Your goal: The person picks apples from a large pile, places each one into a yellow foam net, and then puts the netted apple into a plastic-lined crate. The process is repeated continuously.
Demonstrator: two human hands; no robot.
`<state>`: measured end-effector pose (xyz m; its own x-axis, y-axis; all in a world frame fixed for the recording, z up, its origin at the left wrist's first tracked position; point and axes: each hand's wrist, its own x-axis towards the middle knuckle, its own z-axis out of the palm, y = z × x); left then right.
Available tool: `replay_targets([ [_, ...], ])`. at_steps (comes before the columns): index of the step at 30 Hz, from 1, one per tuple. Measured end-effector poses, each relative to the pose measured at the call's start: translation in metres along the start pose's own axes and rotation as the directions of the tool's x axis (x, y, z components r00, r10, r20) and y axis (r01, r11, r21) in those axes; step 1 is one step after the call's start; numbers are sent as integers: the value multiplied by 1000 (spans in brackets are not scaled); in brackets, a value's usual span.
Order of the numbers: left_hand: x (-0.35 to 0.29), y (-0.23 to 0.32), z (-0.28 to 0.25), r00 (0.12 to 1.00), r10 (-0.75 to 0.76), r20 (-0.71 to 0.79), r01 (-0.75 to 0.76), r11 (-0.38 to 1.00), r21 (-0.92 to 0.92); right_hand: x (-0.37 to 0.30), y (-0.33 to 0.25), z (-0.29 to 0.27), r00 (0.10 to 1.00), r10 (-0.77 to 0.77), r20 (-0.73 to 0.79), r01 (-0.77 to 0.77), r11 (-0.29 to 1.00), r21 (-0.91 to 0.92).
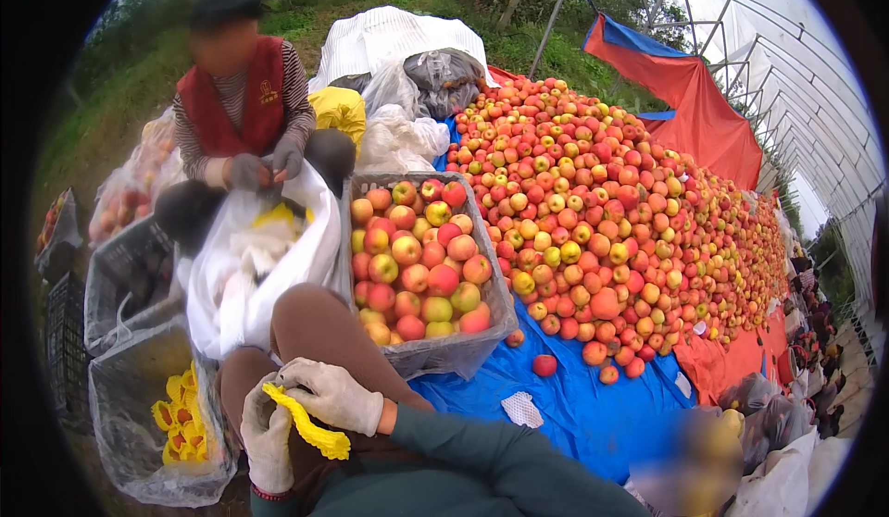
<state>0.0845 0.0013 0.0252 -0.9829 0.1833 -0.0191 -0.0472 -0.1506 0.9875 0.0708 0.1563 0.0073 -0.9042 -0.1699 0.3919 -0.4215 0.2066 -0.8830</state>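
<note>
Both my hands wear white knit gloves and meet low in the view, in front of my knees. A yellow foam fruit net (318, 432), long and flattened, runs between them. My left hand (267, 438) has its fingers curled round the net's upper part. With bent fingers, my right hand (335, 395) pinches the net near its upper end; the fingertips are partly hidden. No apple shows inside this net. Left of my knees, a plastic-lined crate (109, 401) holds several apples in yellow foam nets (183, 415). Beyond my knees stands a grey lined crate (506, 318) full of bare apples (412, 272).
A co-worker in a red vest (243, 105) and grey gloves sits opposite, hands over a white sack (218, 286). A large apple heap (593, 202) covers the right on blue sheeting (574, 424). Another grey crate (116, 267) stands at the left. Bags (769, 406) lie far right.
</note>
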Motion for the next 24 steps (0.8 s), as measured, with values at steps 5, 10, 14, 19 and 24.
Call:
replay_targets([
  [5,-2,6,-3,997,-69,35,68,996,52,-2,2,2,998,-58,-21,56,994,-94],
  [10,-3,-7,-15,996,-45,82,45,999,-1,-5,-1,2,994,111,19,-112,963,247],
  [14,-3,-17,-28,991,-12,134,42,974,-223,-3,-16,-5,899,411,153,-405,645,648],
  [19,-6,-12,-32,987,-58,149,143,736,-662,-14,-24,2,822,398,407,-542,328,774],
  [24,-13,-39,-59,977,42,-210,-76,985,-155,-29,-26,18,679,216,702,-731,112,673],
])
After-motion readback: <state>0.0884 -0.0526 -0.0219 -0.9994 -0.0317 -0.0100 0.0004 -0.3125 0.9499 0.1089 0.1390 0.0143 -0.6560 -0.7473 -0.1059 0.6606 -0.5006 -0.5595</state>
